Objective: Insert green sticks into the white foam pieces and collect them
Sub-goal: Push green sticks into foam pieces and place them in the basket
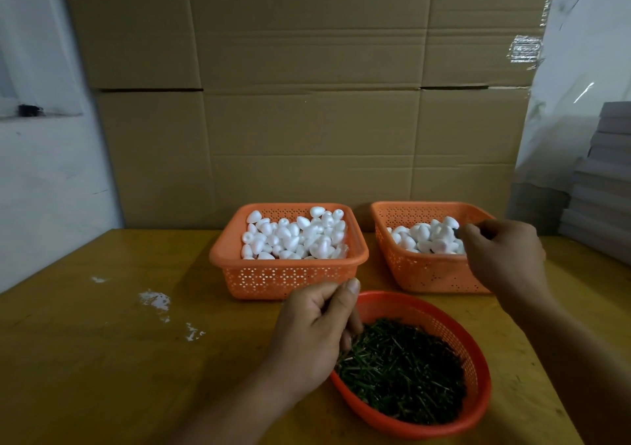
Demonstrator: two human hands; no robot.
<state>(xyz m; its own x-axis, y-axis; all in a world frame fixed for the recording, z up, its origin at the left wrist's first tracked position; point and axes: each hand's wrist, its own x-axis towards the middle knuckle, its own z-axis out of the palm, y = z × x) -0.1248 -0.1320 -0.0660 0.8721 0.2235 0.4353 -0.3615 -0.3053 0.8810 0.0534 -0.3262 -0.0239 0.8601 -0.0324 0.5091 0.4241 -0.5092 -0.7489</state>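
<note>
Three orange baskets sit on the desk (102, 359) in front of a cardboard wall (307, 69). Nearest is an oval basket (478, 393) heaped with green sticks (403, 373). Behind it stand two square baskets side by side, apart from each other: the left basket (286, 274) is nearly full of white foam pieces (293, 236), and the right basket (426, 274) holds a smaller pile of foam (423, 238).

The left hand (314, 335) dips over the oval basket's left edge, fingers curled down into the sticks with the thumb raised; it seems to be pinching a few sticks, though the fingertips are hidden among them. The right hand (502, 257) reaches over the right basket's near right corner, its fingers curled round something small and dark just beside the foam; what it holds is too blurred to name.

White crumbs (155, 299) dot the desk to the left. Grey boxes (604, 178) are stacked at the far right.
</note>
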